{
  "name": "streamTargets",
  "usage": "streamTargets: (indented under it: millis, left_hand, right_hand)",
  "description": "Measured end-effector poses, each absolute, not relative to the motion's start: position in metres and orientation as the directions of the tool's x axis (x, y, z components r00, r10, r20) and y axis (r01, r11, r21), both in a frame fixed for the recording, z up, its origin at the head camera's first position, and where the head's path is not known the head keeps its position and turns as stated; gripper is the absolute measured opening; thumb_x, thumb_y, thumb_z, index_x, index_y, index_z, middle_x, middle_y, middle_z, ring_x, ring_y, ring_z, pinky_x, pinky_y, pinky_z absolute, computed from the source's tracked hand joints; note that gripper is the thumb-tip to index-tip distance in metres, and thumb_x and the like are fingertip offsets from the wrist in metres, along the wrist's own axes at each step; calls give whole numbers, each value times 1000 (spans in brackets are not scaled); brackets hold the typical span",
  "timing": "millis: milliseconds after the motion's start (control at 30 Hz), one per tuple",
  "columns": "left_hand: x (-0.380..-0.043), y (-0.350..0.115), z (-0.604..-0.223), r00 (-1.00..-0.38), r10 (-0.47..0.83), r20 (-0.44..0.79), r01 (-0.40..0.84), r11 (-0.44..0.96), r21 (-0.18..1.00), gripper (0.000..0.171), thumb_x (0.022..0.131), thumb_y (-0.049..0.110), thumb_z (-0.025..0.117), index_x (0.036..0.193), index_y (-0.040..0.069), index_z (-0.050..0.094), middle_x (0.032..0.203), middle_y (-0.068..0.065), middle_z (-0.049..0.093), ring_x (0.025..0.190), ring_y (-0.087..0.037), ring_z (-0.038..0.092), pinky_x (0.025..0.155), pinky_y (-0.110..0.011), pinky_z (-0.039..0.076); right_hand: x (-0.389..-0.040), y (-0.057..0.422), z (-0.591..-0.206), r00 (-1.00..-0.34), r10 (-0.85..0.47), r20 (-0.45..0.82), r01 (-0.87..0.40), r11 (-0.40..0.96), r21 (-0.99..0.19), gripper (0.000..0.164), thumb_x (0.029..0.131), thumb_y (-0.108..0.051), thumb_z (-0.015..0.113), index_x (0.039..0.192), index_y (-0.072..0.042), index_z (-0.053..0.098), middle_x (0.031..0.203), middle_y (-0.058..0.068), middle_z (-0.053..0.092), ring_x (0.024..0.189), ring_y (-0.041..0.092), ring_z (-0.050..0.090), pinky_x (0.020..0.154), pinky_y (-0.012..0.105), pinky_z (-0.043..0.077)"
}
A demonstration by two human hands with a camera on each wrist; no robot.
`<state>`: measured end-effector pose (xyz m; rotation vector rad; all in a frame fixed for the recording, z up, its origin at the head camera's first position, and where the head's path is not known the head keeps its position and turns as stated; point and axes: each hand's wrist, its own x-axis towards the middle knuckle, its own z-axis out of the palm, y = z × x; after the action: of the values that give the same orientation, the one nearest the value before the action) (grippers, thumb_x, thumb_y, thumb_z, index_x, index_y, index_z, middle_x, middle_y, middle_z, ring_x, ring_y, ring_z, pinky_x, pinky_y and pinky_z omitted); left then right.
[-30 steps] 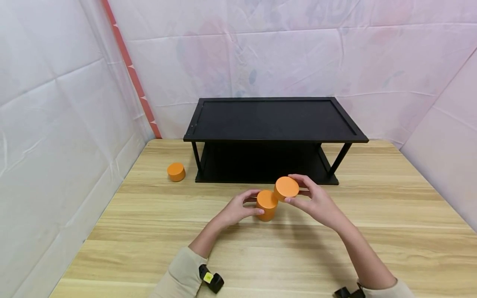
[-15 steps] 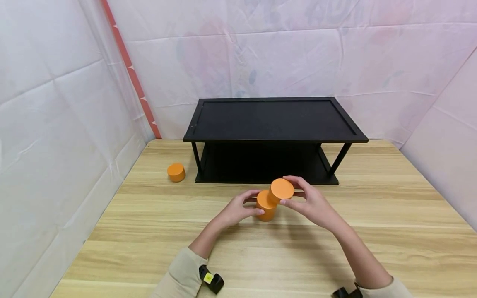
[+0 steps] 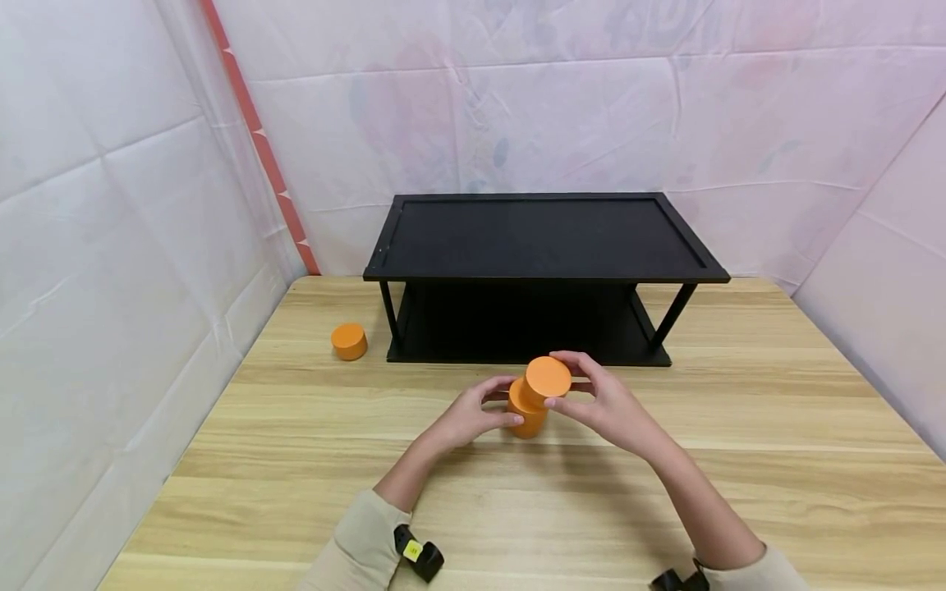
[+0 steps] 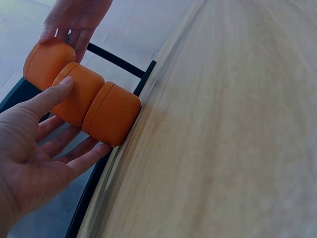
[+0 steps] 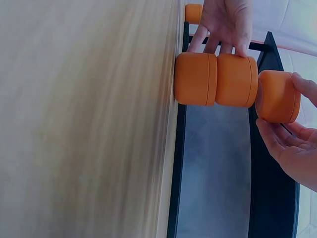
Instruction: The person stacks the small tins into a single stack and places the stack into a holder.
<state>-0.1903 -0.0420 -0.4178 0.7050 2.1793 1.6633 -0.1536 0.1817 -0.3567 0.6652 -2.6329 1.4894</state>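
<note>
We see the left hand (image 3: 467, 420) gripping the middle jar (image 5: 234, 79), stacked upright on the bottom jar (image 5: 192, 79) on the tabletop (image 3: 473, 525). The right hand (image 3: 613, 409) pinches the top jar (image 3: 548, 377), off-centre above; contact is hard to see. We judge this a stacking step, next calling for centring before release. Beyond, a fourth jar (image 3: 349, 341) sits beside the black rack (image 3: 547, 238).

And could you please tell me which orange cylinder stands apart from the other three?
The orange cylinder left of the black rack, untouched; the other three cluster together at the left hand and right hand.
</note>
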Motion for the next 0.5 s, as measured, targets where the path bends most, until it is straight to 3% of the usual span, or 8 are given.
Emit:
streamTargets:
  millis: [500]
  left_hand:
    - [-189,-43,-417,-834,551,29,172,211,962,55,84,21,69,134,15,45,130,0,48,117,-19,46,95,-36,40]
  right_hand:
    - [-157,174,-359,-904,-366,220,-377,442,-814,58,81,-22,72,129,-5,45,120,9,52,104,24,52,91,44,43]
